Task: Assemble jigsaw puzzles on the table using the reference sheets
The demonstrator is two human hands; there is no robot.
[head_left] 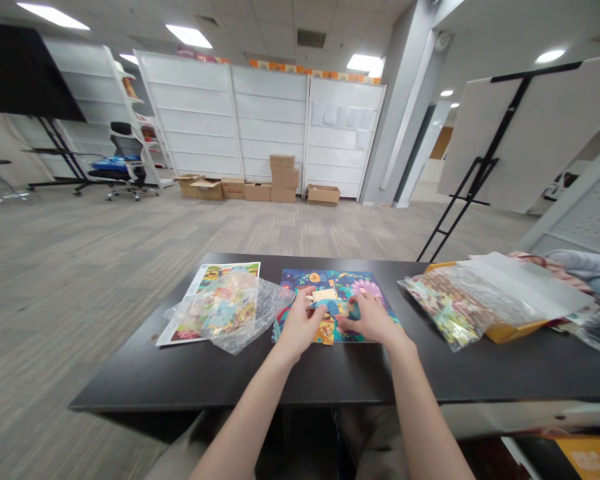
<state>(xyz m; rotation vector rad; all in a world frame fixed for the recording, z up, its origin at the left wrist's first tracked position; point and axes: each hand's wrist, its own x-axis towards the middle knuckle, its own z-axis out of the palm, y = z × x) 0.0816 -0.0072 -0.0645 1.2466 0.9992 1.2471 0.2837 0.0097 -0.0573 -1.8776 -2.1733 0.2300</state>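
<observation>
Puzzle (299, 276) lies on the worktop (205, 377) beneath both hands, its picture largely formed; the pale patch (324, 294) may be unfinished. Left hand (300, 323) has grip partly wide, right hand (375, 319) narrow; whether either holds a piece, one cannot tell.

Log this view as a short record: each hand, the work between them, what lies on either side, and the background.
left hand: at the jigsaw's left part, fingers by loose-looking pieces; grip unclear
right hand: fingertips down on the jigsaw's right part; grip unclear
jigsaw: colourful, flat on the black table
left side: printed sheet, partly under a clear plastic bag
right side: clear bag with colourful contents, yellow envelope
background: cardboard boxes, office chair
</observation>
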